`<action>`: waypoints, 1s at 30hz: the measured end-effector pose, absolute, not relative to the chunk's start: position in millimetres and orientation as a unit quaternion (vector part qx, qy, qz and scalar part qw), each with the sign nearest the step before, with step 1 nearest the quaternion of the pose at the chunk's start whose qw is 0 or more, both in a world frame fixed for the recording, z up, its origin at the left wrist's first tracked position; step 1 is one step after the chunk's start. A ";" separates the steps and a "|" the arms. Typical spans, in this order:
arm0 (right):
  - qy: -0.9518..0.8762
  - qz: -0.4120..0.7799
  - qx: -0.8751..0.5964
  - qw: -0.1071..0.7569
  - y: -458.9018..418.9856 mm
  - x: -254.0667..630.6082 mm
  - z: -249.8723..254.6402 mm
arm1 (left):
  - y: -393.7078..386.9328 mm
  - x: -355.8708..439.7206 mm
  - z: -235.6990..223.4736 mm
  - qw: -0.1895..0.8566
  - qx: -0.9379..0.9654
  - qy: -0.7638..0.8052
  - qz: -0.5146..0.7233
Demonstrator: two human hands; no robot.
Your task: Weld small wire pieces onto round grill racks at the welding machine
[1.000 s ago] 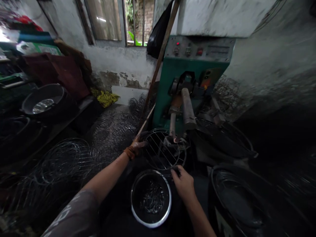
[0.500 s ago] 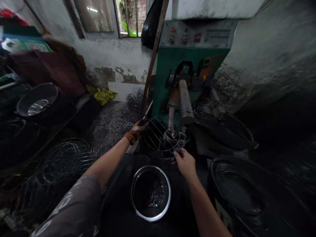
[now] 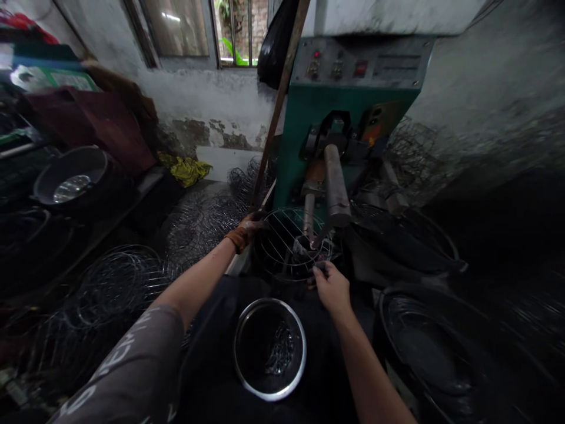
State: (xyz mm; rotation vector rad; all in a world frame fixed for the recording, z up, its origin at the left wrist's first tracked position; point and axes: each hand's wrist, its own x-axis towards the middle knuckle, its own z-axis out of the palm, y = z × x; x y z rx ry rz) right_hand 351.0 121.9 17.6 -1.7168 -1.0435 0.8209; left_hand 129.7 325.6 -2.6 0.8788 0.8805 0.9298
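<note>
A round wire rack (image 3: pixel 282 241) with straight cross wires lies tilted under the welding machine's arms. My left hand (image 3: pixel 251 228), in a dirty brown glove, is closed on the rack's left rim. My bare right hand (image 3: pixel 329 284) is closed, thumb and fingers pinched at the rack's near right rim. Whether those fingers also hold a small wire piece I cannot tell. The lower electrode arm (image 3: pixel 309 215) comes down over the rack's right part, its tip near a cross wire. Close to me stands a metal bowl (image 3: pixel 299 368) with small bent wire pieces (image 3: pixel 280 350) inside.
A green spot-welding machine (image 3: pixel 304 112) stands ahead, its thick upper arm (image 3: pixel 338 188) jutting toward me. Heaped wire racks (image 3: pixel 128 280) lie at left. A dark tub (image 3: pixel 384 341) stands at right. A pot (image 3: pixel 95 159) and yellow cloth (image 3: pixel 188 171) are farther left.
The view has shifted slightly, so the machine sits a little farther right. The rack's near edge looks slightly higher against my right hand. Both hands keep their grip.
</note>
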 end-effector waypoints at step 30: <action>-0.541 0.194 -0.733 0.365 142.7 367.4 5.5 | 350.1 134.6 -15.2 0.712 0.418 0.381 0.415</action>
